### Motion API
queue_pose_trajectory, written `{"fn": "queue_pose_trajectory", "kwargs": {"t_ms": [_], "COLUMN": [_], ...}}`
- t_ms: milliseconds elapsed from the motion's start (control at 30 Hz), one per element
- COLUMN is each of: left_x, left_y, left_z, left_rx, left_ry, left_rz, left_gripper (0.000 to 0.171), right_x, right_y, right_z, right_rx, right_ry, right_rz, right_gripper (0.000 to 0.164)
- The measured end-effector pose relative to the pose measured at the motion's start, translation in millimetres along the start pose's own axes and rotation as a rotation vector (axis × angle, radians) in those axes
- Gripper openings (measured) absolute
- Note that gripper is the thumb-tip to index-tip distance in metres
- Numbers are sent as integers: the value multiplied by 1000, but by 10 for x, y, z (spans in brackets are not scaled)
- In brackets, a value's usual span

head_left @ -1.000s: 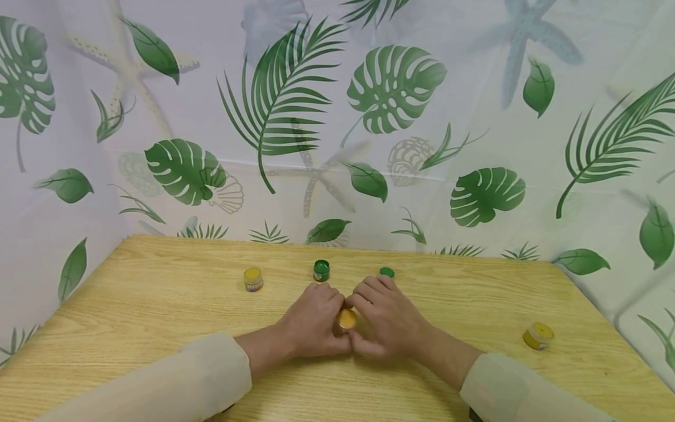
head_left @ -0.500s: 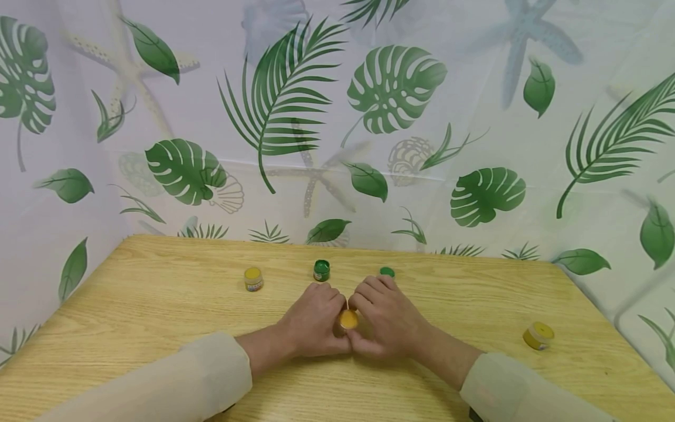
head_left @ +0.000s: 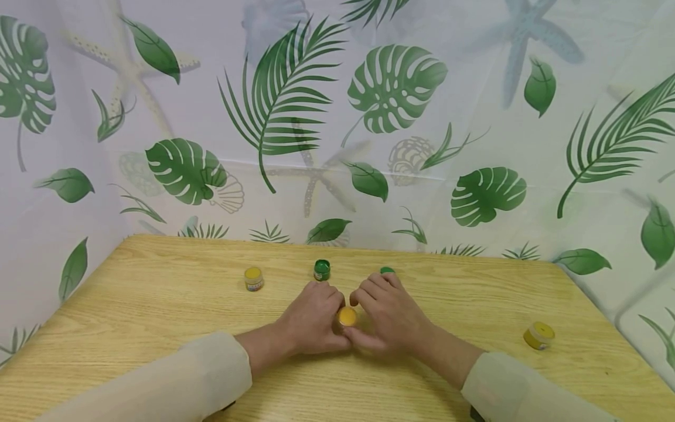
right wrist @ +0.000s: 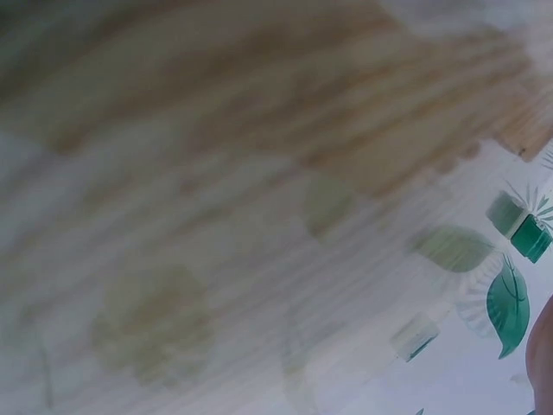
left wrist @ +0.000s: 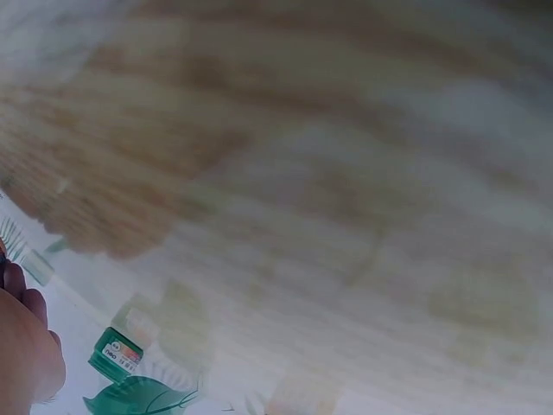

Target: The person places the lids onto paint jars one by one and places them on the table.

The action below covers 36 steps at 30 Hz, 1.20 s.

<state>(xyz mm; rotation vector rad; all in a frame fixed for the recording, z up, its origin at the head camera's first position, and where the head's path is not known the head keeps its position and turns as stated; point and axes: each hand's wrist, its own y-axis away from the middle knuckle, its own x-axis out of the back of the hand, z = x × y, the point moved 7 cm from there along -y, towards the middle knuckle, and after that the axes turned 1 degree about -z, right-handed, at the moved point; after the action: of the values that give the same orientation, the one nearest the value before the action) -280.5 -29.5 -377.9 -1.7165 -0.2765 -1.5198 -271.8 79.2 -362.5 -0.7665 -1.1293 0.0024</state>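
A small jar with an orange-yellow top [head_left: 347, 317] stands between my two hands near the middle of the table. My left hand [head_left: 311, 319] grips its left side, thumb along the near side. On the right, my right hand [head_left: 392, 313] curls about the jar, index fingertip by the far rim and thumb by the near rim. My palms hide the jar's lower part. Only part of my left hand [left wrist: 30, 346] enters the left wrist view; a sliver of my right hand [right wrist: 543, 363] shows in the right wrist view.
Beyond my hands stands a green paint jar [head_left: 321, 270], with a green lid [head_left: 387, 270] partly hidden behind my right knuckles. One yellow jar [head_left: 254, 279] sits back left, another yellow jar [head_left: 539, 336] at right. A leaf-printed cloth [head_left: 311, 117] hangs behind the wooden table [head_left: 174, 293].
My right hand has shifted slightly up and away to the right, its fingers now a little farther from the left hand's. The held jar stays almost in place between them.
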Motion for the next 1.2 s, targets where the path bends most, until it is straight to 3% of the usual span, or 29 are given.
{"fn": "queue_pose_trajectory", "kwargs": {"t_ms": [667,1200], "left_x": [19,25], "left_y": [3,-2], "left_z": [20,46], "left_rx": [-29,-49], "left_ry": [-10,-46], "left_rz": [49,33], "left_gripper": [33,34], "right_x": [-10,-20], "right_y": [-1,4], "right_z": [-42,-40], "right_rx": [81,62], "right_ry": [-19,26], "right_rz": [23,-14], "right_gripper": [28,28]}}
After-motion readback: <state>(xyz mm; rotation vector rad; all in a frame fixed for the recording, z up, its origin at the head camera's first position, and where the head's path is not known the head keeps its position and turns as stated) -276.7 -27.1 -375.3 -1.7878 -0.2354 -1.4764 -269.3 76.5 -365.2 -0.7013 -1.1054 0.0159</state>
